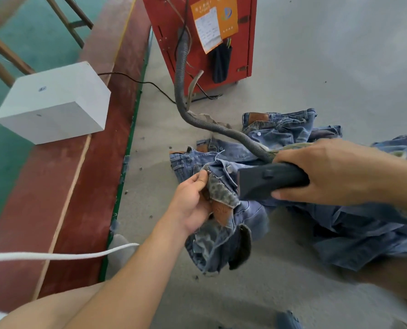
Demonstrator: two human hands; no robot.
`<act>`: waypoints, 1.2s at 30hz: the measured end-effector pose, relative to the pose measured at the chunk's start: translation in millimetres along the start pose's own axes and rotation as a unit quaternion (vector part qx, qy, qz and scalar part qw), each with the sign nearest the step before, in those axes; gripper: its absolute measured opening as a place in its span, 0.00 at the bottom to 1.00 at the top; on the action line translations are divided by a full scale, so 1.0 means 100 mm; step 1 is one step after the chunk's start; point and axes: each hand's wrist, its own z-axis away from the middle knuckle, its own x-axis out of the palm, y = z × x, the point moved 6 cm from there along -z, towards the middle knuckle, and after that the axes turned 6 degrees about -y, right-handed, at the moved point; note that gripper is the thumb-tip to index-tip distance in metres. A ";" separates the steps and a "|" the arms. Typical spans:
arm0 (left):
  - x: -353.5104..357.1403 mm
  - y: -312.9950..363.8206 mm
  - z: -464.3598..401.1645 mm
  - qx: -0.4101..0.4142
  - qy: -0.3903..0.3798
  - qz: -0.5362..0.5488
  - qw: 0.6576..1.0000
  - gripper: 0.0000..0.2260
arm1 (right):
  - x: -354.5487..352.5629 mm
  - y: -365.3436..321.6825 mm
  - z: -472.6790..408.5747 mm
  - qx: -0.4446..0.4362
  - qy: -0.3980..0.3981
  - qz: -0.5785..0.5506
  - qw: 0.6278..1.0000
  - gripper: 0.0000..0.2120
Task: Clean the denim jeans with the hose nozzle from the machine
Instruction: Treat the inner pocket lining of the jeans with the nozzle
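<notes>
Grey felt covers the table (316,67), and a red board runs along its left edge with a white box (53,103) standing on it. At the far side stands the red machine (197,39), and from it a grey ribbed hose (183,74) comes down across the table to the black nozzle (259,182).

From the head camera, the right hand (335,172) is wrapped around the handle of the nozzle, with fingers and thumb closed on it. The left hand (193,203) pinches the waistband of the denim jeans (221,224) and lifts it a little, so the lining with the spotted pattern is turned outward. The mouth of the nozzle sits just beside this lifted part, to the right of the left hand's fingers, touching or nearly touching the cloth; I cannot tell which. More jeans (280,129) lie in a heap behind and to the right.

To do this step well, I think the left hand should keep the cloth tight and flat, so the nozzle does not pull loose folds in. The nozzle should pass slowly along the waistband and seams, where threads and dust collect.
</notes>
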 end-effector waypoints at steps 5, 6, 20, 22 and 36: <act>0.13 -0.07 -0.05 0.009 -0.009 0.072 0.997 0.12 | 0.23 -0.07 0.07 0.040 -0.025 0.017 0.999 0.23; 0.14 -0.09 -0.06 0.010 -0.014 0.072 0.997 0.13 | 0.25 -0.07 0.02 0.052 -0.023 -0.004 0.998 0.22; 0.14 -0.03 -0.06 0.045 0.002 0.011 0.999 0.08 | 0.20 0.07 -0.12 0.119 -0.009 -0.238 0.964 0.13; 0.16 -0.06 -0.05 0.041 -0.010 0.003 0.999 0.09 | 0.30 0.03 -0.15 0.125 -0.024 -0.216 0.968 0.16; 0.23 -0.10 0.09 0.066 -0.053 -0.059 0.995 0.11 | 0.30 0.00 -0.26 0.131 -0.023 -0.142 0.981 0.17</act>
